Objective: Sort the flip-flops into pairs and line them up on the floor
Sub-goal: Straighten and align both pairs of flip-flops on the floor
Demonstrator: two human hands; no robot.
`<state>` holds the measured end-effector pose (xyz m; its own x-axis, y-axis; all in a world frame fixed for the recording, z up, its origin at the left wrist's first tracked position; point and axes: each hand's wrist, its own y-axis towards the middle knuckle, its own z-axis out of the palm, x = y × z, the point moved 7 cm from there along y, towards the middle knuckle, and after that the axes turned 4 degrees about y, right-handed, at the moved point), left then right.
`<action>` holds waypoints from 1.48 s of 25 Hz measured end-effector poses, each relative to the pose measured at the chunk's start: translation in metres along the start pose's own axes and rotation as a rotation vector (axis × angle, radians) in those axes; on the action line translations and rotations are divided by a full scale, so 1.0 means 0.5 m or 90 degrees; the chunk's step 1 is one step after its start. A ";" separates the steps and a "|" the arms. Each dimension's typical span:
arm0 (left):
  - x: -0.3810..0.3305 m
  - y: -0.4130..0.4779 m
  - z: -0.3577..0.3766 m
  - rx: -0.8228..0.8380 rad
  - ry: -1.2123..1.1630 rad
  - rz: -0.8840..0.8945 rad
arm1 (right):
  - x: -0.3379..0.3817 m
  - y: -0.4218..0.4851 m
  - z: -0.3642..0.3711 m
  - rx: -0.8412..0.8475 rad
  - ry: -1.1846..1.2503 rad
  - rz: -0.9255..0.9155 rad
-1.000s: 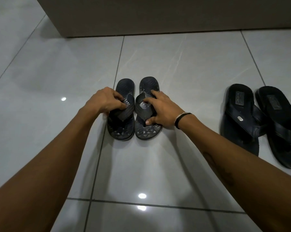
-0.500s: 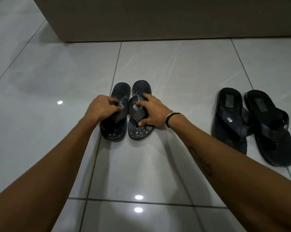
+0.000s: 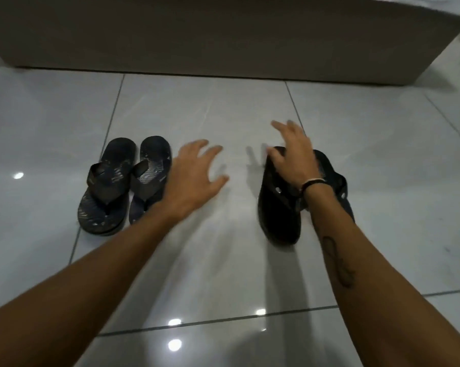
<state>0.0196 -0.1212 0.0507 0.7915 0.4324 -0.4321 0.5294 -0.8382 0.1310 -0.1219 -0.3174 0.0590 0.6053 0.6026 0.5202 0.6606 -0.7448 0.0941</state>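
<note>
Two dark patterned flip-flops lie side by side on the glossy tiled floor at the left, toes pointing away from me. At the right sits a pair of plain black flip-flops, the right one mostly hidden behind my forearm. My left hand hovers with fingers spread over bare tile between the two pairs, holding nothing. Over the toe end of the black pair my right hand is blurred, fingers spread, with a dark band on the wrist.
A brown wall or furniture base runs across the back, a little beyond the flip-flops. A white cloth edge shows at the top right. Ceiling lights reflect in the tiles near me.
Both hands have let go of the patterned flip-flops and swung to the right. The right hand is now over the black pair, and the view has shifted right.
</note>
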 end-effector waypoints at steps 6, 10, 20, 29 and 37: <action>-0.221 -0.026 0.240 0.280 0.026 0.036 | -0.302 -0.077 -0.040 0.256 -0.113 0.279; -0.203 -0.029 0.246 0.152 0.038 -0.007 | -0.283 -0.053 -0.005 0.195 -0.092 0.249; -0.139 0.029 0.253 0.145 -0.035 -0.068 | -0.262 0.019 0.035 0.156 -0.054 0.217; -0.093 -0.006 0.121 0.037 -0.076 -0.020 | -0.121 -0.001 -0.037 -0.050 -0.029 0.121; 0.322 -0.037 -0.113 0.124 0.220 -0.185 | 0.296 -0.056 0.269 0.302 0.070 -0.201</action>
<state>0.1543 -0.0172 0.0290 0.6925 0.7145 -0.1000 0.7021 -0.6993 -0.1343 0.0093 -0.1687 0.0192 0.3138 0.7219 0.6167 0.9437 -0.3086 -0.1189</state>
